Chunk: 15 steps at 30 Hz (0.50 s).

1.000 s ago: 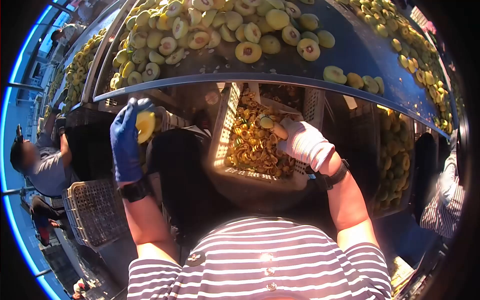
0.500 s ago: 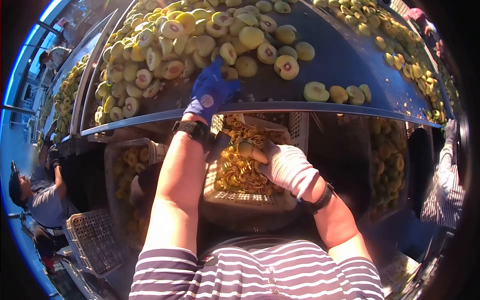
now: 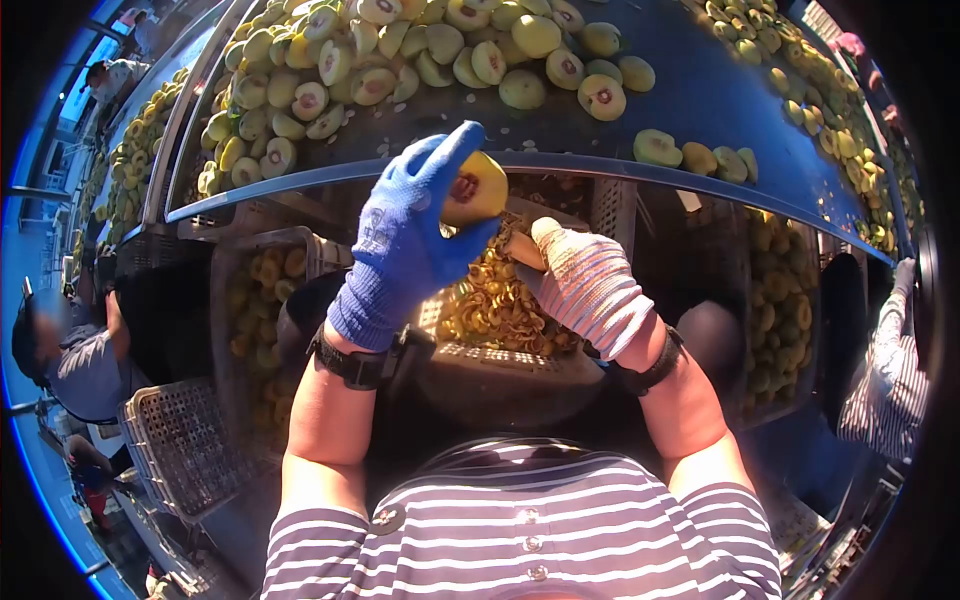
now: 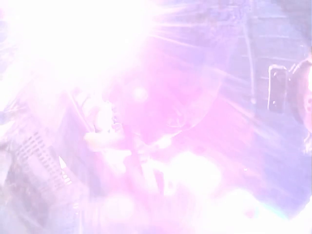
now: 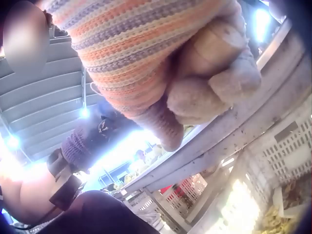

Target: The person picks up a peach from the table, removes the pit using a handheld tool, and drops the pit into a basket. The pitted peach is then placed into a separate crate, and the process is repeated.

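Observation:
In the head view my left hand [image 3: 405, 220], in a blue glove, holds a halved yellow peach [image 3: 482, 188], its reddish pit hollow in sight. My right hand [image 3: 590, 285], in a striped knit glove, grips the wooden handle [image 3: 525, 250] of a tool just right of the peach. The right wrist view shows the gloved fingers [image 5: 195, 100] curled round that handle [image 5: 212, 48]; the tool's working end is hard to make out. Both hands are above a plastic crate [image 3: 510, 358] full of curled yellow scraps [image 3: 490, 305]. Glare washes out the left wrist view.
Beyond the hands runs a metal-edged blue table [image 3: 590, 150] heaped with peach halves [image 3: 440, 45]. Crates of peaches stand left [image 3: 270, 300] and right [image 3: 780, 310]. An empty crate [image 3: 190, 445] lies farther left. Other people [image 3: 80, 340] work on both sides.
My left hand moved from the left side to the heap on the table, then came back with a peach half to the right hand. The right hand kept the wooden handle over the crate.

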### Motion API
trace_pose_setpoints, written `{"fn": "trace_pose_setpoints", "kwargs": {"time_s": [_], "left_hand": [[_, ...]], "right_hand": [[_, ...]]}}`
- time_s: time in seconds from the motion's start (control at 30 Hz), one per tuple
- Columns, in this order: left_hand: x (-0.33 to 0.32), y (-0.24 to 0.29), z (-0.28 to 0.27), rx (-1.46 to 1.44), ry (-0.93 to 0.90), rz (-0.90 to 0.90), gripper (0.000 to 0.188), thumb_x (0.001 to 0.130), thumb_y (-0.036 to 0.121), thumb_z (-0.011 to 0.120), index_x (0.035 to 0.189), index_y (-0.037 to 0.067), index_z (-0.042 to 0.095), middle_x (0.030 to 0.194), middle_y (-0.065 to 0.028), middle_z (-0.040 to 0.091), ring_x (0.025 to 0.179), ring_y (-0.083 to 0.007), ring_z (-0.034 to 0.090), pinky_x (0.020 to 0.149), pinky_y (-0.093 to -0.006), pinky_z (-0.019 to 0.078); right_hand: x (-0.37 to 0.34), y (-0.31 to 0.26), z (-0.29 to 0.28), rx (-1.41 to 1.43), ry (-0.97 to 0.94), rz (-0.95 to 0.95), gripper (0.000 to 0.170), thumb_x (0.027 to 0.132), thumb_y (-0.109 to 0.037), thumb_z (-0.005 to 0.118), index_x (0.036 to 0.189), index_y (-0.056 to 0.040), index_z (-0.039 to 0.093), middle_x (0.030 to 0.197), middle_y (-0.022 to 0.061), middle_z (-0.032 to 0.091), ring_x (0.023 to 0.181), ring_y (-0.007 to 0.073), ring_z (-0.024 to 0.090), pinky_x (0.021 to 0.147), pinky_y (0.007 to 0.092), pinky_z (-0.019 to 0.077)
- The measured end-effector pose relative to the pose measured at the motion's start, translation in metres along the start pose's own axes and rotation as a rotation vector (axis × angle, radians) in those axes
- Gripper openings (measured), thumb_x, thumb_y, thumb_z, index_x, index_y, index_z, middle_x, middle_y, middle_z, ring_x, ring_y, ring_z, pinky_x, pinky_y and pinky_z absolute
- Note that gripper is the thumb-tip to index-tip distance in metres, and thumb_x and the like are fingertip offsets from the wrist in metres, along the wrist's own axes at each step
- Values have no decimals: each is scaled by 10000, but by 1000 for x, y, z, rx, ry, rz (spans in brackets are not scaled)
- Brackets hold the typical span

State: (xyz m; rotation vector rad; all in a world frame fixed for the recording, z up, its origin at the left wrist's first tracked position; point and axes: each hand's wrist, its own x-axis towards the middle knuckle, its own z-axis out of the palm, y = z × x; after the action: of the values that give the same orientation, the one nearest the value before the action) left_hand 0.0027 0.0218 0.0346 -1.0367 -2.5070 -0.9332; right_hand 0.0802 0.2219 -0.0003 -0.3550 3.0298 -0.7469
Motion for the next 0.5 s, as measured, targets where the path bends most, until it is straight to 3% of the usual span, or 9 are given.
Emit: {"fn": "trace_pose_setpoints", "kwargs": {"time_s": [0.13,0.17,0.23,0.27,0.37,0.43,0.47,0.5], "left_hand": [[-5,-11,-13,103,19,-66,855,682,140,838,1455,91,477,1297,-177,601,1182,-359,590,1016,-441,481],[-6,-11,-14,89,12,-67,845,679,123,835,1450,86,490,1292,-180,610,1167,-360,603,1011,-436,484],[-9,-9,-13,79,-8,-71,855,686,128,832,1464,92,480,1316,-174,604,1183,-361,596,1021,-434,478],[-8,-9,-9,66,-6,-59,854,688,128,831,1466,93,479,1322,-173,603,1187,-362,594,1024,-433,477],[-2,-2,2,-80,-47,-30,864,699,135,833,1479,93,463,1344,-174,588,1231,-365,568,1055,-434,456],[1,1,11,-206,-45,27,879,705,147,834,1490,91,444,1356,-172,574,1246,-371,551,1054,-443,453],[-2,1,15,-484,-38,-78,886,716,163,840,1500,95,435,1420,-172,539,1306,-342,523,1102,-441,418],[-5,1,16,-1150,-36,-348,823,776,171,821,1491,49,432,1449,-178,517,1356,-299,490,1137,-439,389]], "right_hand": [[6,-1,-6,-143,-166,65,311,823,-263,751,992,-31,630,849,194,697,812,409,672,726,484,531],[5,-2,-15,-16,-142,135,313,841,-251,748,1027,-25,635,842,176,696,778,366,678,715,438,533],[7,5,-12,477,91,207,350,857,-257,763,1080,-20,635,815,129,677,735,272,665,690,379,524],[10,8,-10,572,137,183,398,870,-262,775,1144,-20,617,833,53,653,716,168,620,671,313,500],[21,-11,-13,1154,67,244,383,886,-266,748,1137,-10,614,909,47,710,764,242,675,735,385,535],[22,-16,-24,1412,-84,436,314,907,-256,724,1116,-43,626,817,-11,632,579,82,556,514,246,432],[23,-11,-21,1456,-63,423,293,913,-247,715,1114,-51,629,806,-10,625,555,52,524,487,226,388],[25,-7,-19,1502,-41,407,273,920,-239,705,1111,-60,632,795,-8,618,532,22,491,459,206,343]]}}
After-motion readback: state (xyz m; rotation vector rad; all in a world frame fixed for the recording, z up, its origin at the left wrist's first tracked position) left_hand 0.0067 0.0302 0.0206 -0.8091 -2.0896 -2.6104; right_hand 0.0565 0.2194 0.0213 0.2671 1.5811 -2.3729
